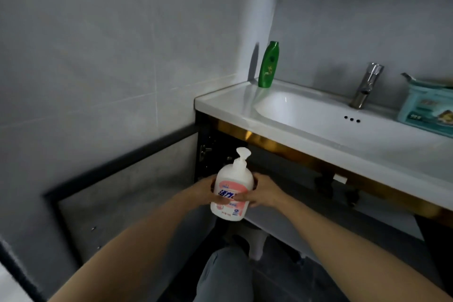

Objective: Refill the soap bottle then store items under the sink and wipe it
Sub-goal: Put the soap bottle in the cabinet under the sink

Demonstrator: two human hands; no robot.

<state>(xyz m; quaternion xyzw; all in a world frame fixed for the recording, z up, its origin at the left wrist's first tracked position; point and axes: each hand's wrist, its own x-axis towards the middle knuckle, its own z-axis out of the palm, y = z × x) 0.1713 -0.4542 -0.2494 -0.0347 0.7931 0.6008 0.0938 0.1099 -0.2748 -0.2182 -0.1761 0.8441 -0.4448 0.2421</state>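
Hands first: the soap bottle is being gripped from both sides. The left hand is being curled round its left flank, and the right hand is being wrapped round the right flank with a finger laid across the pink label. So neither hand is free, both are being used on the same bottle.

The bottle is being held in the air, touching nothing else, just in front of the open cabinet under the sink, near the opening's left edge. Its long axis is being kept nearly upright, with the pump head on top and tipped a bit toward the cabinet.

The bit that matters for stowing it, probably: the opening is lying straight ahead of the bottle, and the gold trim under the sink's front edge is sitting just above the pump. If anything's going to get clipped, it's likely the pump on that trim. The left side is being boxed in by the swung-out door, so the open room is to the right, along the pale shelf. Both hands are about equally near.

Up top, a green bottle is being left at the back left corner of the sink, with the faucet at the back edge and a wipes pack at the right.
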